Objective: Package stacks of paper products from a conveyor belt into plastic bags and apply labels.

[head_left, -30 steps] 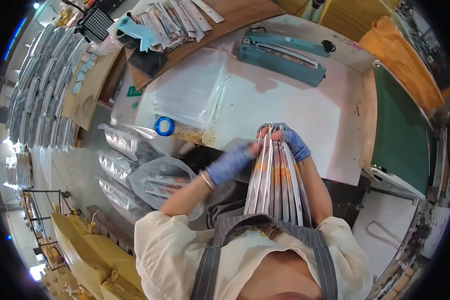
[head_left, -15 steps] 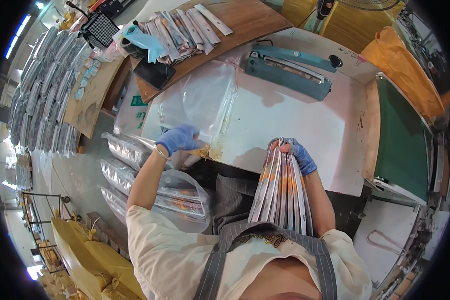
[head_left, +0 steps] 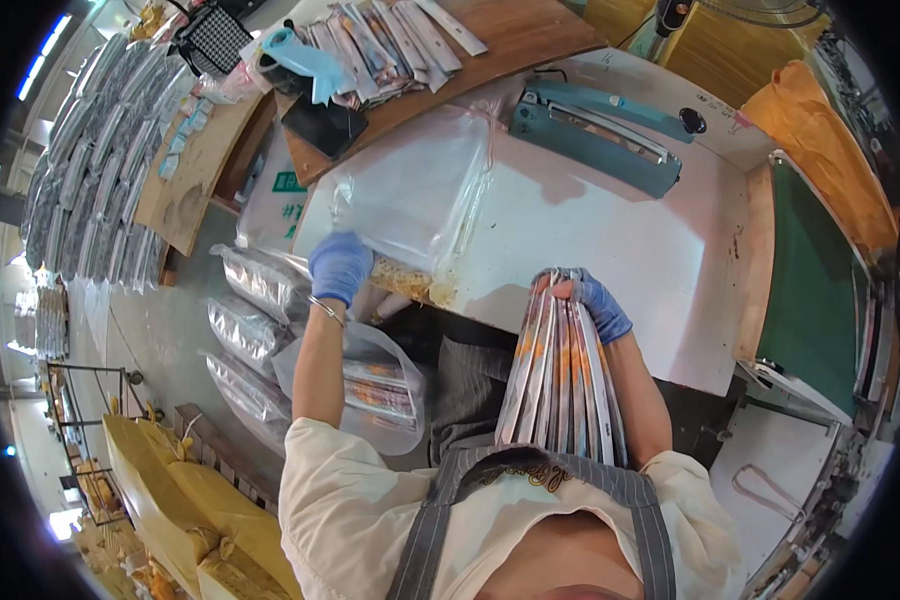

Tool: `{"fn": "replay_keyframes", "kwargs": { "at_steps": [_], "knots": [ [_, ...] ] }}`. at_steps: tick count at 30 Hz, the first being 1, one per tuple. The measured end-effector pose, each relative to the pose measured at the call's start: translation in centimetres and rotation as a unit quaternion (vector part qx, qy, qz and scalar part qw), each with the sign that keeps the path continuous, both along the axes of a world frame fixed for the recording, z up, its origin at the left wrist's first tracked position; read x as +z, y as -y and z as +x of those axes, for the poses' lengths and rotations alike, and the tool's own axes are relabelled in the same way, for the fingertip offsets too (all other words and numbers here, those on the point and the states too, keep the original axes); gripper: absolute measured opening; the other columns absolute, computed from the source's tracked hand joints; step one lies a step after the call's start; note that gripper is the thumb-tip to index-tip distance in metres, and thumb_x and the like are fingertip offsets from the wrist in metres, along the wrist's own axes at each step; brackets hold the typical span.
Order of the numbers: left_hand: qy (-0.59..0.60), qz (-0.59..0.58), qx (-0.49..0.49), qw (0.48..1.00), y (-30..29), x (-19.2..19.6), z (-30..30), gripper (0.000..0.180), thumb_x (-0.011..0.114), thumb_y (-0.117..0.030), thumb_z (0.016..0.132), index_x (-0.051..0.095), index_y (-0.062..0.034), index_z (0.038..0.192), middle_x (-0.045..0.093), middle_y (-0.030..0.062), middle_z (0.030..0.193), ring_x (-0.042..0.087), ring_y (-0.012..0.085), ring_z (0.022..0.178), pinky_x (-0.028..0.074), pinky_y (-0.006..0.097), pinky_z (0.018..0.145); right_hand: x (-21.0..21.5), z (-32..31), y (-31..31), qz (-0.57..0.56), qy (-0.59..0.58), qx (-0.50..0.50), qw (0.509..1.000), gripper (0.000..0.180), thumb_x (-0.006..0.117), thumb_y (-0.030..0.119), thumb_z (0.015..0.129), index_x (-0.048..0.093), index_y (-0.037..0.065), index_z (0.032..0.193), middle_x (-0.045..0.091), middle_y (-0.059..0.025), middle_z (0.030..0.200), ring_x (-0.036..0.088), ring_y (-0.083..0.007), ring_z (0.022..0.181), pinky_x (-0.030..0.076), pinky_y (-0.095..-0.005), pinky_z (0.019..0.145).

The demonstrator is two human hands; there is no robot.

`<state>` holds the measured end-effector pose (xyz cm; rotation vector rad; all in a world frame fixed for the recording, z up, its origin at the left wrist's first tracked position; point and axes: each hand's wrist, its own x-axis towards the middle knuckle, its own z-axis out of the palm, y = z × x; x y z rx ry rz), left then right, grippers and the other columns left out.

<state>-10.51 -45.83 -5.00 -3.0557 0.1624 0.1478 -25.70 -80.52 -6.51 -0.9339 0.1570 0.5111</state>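
My right hand [head_left: 592,302], in a blue fingerless glove, is closed around the top ends of a bundle of long flat packets [head_left: 562,385]. They are silvery with orange printing and fan out downward against my apron. My left hand [head_left: 340,268], also blue-gloved, is at the lower left corner of a stack of clear plastic bags [head_left: 410,190] lying on the white worktable [head_left: 610,250]. The back of this hand hides its fingers, so whether it grips a bag does not show. By the hand, the bag film looks wrinkled.
A teal bag sealer [head_left: 600,140] stands at the table's back. More flat packets [head_left: 380,50], a phone [head_left: 325,125] and a blue tape roll [head_left: 295,55] lie on a brown board. Filled clear bags [head_left: 250,330] sit left of me; a green panel [head_left: 805,290] stands at right.
My left hand has moved a little left and forward, to the corner of the bag stack. The right hand keeps its hold on the packets. The whole view has shifted slightly.
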Motion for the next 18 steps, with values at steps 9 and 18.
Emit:
{"fn": "replay_keyframes", "kwargs": {
  "at_steps": [9,18],
  "knots": [
    [0.024,-0.337,-0.220,0.915,0.8,0.2,4.9,0.017,0.068,-0.010,0.068,0.061,-0.0045,0.082,0.061,0.0122,0.082,0.058,0.0308,0.075,0.047,0.035,0.070,-0.3,0.3,-1.2,0.035,0.021,0.023,0.999,0.027,0.061,0.017,0.071,0.062,-0.004,0.087,0.063,-0.0130,0.078,0.062,-0.0198,0.069,0.051,-0.0291,0.067],
    [-0.040,-0.462,-0.195,0.864,16.3,0.1,-9.5,0.015,0.057,-0.016,0.082,0.056,-0.0009,0.078,0.050,0.0183,0.061,0.049,0.0281,0.053,0.041,0.035,0.052,-1.9,1.2,-3.2,-0.057,0.018,0.004,0.998,0.029,0.069,0.028,0.073,0.064,0.001,0.081,0.061,-0.0029,0.070,0.054,-0.0093,0.064,0.044,-0.0229,0.059]
  ]
}}
